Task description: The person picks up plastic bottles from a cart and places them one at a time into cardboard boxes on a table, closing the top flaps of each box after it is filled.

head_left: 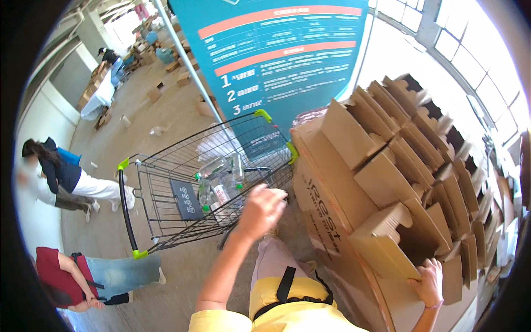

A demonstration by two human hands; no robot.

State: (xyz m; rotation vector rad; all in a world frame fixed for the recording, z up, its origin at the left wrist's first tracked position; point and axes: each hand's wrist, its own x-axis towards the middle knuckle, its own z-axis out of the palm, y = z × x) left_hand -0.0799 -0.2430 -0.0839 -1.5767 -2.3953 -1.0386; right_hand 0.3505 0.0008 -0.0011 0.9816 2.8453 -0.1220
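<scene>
My right hand [430, 282] is closed over the near edge of an open brown cardboard box [381, 252], the nearest of several standing in rows. The inside of that box is mostly in shadow. My left hand [263, 210] hovers by the near side of a black wire shopping cart [160, 191] with lime-green corners. Its fingers are loosely bent, with nothing visible in them. Inside the cart lie several clear bottles [238, 169] with green caps, next to a white cylindrical container [221, 193].
The open boxes rest on a large printed carton [318, 182] at my right. Behind the cart stands a teal banner [276, 61] on a metal frame. Two people are at the left, one in a red top [55, 276]. Another person bends over cardboard far back.
</scene>
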